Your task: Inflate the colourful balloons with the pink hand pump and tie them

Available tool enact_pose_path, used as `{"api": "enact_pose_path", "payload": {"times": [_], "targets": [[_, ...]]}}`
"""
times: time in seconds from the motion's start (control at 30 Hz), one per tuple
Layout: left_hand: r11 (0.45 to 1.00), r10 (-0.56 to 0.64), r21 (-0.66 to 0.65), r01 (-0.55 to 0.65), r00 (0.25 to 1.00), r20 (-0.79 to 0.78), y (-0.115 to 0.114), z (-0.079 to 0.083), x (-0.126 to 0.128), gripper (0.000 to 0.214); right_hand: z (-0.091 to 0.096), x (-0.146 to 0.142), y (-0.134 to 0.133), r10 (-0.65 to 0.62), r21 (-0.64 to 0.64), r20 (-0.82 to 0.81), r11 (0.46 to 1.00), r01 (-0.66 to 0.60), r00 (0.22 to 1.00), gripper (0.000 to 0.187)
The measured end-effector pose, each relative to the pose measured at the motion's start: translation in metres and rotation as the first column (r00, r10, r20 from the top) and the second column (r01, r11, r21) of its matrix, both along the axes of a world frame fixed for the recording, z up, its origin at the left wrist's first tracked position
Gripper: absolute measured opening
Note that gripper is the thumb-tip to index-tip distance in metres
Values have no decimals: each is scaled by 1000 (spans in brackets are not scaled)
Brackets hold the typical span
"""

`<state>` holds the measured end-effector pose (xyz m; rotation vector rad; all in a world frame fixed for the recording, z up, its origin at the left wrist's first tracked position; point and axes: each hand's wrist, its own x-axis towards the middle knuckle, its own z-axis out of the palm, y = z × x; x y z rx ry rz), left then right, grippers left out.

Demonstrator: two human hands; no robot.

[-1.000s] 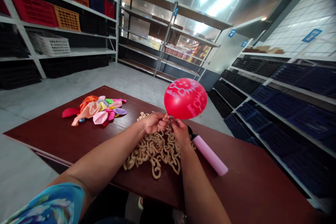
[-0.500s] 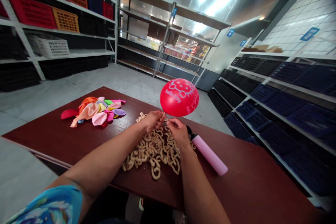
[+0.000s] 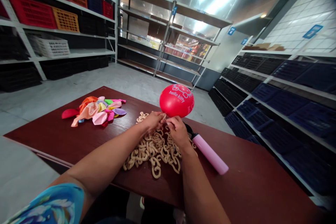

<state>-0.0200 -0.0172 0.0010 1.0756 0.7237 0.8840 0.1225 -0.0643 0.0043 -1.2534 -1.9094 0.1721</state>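
Observation:
A blown-up red balloon [image 3: 174,103] with pale "hello kitty" print rises just beyond my fingers, its neck end toward me. My left hand [image 3: 155,121] is closed in a pinch at the neck. Close beside it, my right hand [image 3: 178,130] also pinches at the neck end; the fingers hide most of that part. Under both hands lies a spread of beige, curly, rope-like pieces [image 3: 147,150]. To the right of my right hand rests a pink hand pump [image 3: 210,154] with a black end.
Several uninflated balloons in mixed colours [image 3: 98,110] lie heaped on the left of the dark red table [image 3: 252,178]. Shelves with coloured crates [image 3: 31,8] stand at the left, a metal rack [image 3: 164,35] at the back, and dark blue crates [image 3: 296,108] on the right.
The red balloon has dropped slightly and turned, so its lettering now faces me. My hands stay at its neck, with the right fingers curled in a little more.

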Motion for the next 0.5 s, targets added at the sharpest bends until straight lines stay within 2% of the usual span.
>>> {"api": "enact_pose_path", "payload": {"times": [0.07,0.17,0.27,0.37,0.43,0.5], "targets": [[990,-65,-115,86,982,175,0,0,1,18,-1,1,1,-23,24,33,999,22,999,19],[979,-72,-169,117,965,251,0,-1,2,21,-2,1,2,-20,40,0,999,20,1000,18],[985,-66,-145,96,978,197,-2,-3,5,24,-2,0,3,-19,31,-59,999,21,998,16],[998,-31,-57,38,994,107,-6,-4,11,22,-4,-3,3,-24,-49,-171,999,16,985,14],[1000,-8,8,7,998,65,-8,-6,15,19,-6,-5,4,-26,-144,-307,989,-19,951,14],[998,14,58,-16,999,33,-8,-7,18,18,-10,-9,5,-29,-224,-466,971,-86,884,14]]}}
